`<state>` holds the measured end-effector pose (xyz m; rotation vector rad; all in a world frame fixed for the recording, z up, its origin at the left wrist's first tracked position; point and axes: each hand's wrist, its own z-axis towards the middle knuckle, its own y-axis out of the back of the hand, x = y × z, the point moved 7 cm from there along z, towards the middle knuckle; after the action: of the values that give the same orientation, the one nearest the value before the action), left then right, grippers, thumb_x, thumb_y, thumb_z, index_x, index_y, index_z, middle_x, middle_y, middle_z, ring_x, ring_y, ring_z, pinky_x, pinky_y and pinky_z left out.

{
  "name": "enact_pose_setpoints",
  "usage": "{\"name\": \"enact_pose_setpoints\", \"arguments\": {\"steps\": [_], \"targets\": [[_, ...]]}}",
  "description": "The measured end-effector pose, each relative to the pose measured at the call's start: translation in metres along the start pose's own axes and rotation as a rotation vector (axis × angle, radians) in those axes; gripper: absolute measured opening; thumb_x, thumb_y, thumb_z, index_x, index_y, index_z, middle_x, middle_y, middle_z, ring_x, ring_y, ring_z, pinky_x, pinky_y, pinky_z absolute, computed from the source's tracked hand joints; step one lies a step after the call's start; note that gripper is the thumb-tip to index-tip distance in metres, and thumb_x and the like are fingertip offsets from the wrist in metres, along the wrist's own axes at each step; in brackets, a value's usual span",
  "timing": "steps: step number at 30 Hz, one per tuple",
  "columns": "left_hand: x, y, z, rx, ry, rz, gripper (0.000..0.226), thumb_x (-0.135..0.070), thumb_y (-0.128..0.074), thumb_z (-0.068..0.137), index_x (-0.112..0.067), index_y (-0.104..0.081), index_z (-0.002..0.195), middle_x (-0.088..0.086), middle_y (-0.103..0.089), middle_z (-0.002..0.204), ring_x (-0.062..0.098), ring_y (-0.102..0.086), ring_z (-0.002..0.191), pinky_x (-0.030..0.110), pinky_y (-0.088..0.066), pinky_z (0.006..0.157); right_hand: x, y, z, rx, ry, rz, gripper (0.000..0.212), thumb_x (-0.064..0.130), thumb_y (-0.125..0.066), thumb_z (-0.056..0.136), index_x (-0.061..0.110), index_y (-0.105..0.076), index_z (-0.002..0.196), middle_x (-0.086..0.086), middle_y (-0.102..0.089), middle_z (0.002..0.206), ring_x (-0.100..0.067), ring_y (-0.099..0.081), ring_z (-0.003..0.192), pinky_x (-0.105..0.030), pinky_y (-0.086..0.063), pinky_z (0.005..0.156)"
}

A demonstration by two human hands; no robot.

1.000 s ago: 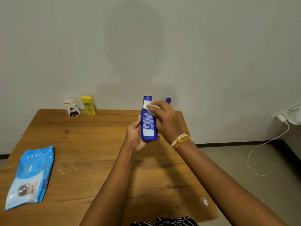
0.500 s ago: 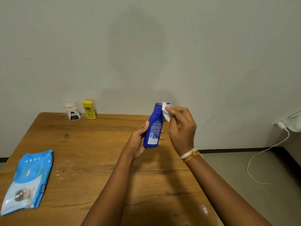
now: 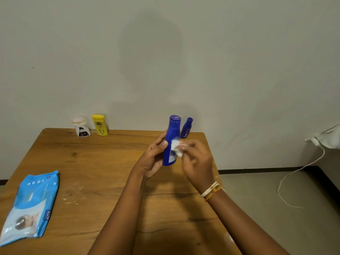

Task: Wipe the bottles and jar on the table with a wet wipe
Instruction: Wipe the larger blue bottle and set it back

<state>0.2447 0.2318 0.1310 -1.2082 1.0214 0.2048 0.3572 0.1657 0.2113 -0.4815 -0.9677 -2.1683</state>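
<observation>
The left hand gripped the tall dark blue plastic bottle upright above the wooden table, while the right hand pinched a crumpled white wet wipe against its side.

Both forearms reach forward and upward from the lower edge of the view, converging over the worktop. Left hand: palm turned toward the right, fingers curled behind the blue bottle, thumb pressed on its near face; it grips the bottle's lower body and holds it upright, lifted off the worktop. Right hand: just right of the bottle, back of hand toward the camera, fingertips pinching a white wipe against the bottle's side. Fingers motion-blurred. Right wrist carries thread bands. Wrists apart; hands nearly meet at the bottle.
</observation>
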Motion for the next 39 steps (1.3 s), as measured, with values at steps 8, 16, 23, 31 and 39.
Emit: {"name": "enact_pose_setpoints", "arguments": {"steps": [8, 16, 23, 31, 39], "targets": [[0.011, 0.012, 0.001, -0.012, 0.036, 0.226, 0.06, -0.01, -0.066, 0.08, -0.022, -0.051, 0.137, 0.004, -0.058, 0.129, 0.031, -0.052, 0.121, 0.049, -0.045, 0.095, -0.03, 0.044, 0.048, -0.267, -0.62, 0.413, 0.024, 0.0, -0.056, 0.09, 0.01, -0.068, 0.109, -0.007, -0.068, 0.111, -0.017, -0.063, 0.103, -0.026, -0.056, 0.084], [0.014, 0.011, 0.003, -0.012, 0.036, 0.235, 0.06, -0.007, -0.068, 0.08, -0.02, -0.052, 0.136, 0.003, -0.057, 0.131, 0.023, -0.053, 0.116, 0.053, -0.043, 0.098, 0.003, 0.01, 0.041, 0.153, -0.322, 0.106, 0.031, 0.02, -0.065, 0.089, 0.015, -0.064, 0.12, 0.001, -0.06, 0.114, -0.002, -0.057, 0.1, -0.01, -0.047, 0.08], [0.011, 0.015, 0.001, -0.06, 0.03, 0.273, 0.061, -0.003, -0.067, 0.077, -0.017, -0.053, 0.136, -0.002, -0.064, 0.124, 0.016, -0.06, 0.111, 0.046, -0.044, 0.1, 0.021, 0.005, 0.035, 0.161, 0.031, -0.272, 0.037, 0.003, -0.068, 0.084, 0.009, -0.064, 0.121, -0.01, -0.065, 0.118, -0.021, -0.06, 0.109, -0.024, -0.048, 0.091], [0.017, 0.004, 0.006, -0.032, 0.051, 0.167, 0.056, 0.001, -0.063, 0.078, -0.015, -0.056, 0.131, 0.007, -0.061, 0.121, 0.027, -0.054, 0.11, 0.046, -0.048, 0.095, 0.029, 0.028, 0.028, -0.058, 0.199, -0.101, 0.018, -0.001, -0.074, 0.076, 0.004, -0.074, 0.093, -0.008, -0.073, 0.096, -0.018, -0.067, 0.093, -0.023, -0.053, 0.084], [0.015, -0.007, 0.012, 0.013, 0.044, 0.131, 0.056, 0.002, -0.059, 0.08, -0.015, -0.055, 0.133, 0.009, -0.056, 0.123, 0.027, -0.05, 0.112, 0.05, -0.046, 0.097, -0.007, 0.03, 0.042, -0.077, -0.458, 0.423, 0.027, 0.002, -0.069, 0.082, 0.019, -0.069, 0.104, 0.004, -0.069, 0.106, -0.007, -0.064, 0.1, -0.02, -0.053, 0.084]]}}
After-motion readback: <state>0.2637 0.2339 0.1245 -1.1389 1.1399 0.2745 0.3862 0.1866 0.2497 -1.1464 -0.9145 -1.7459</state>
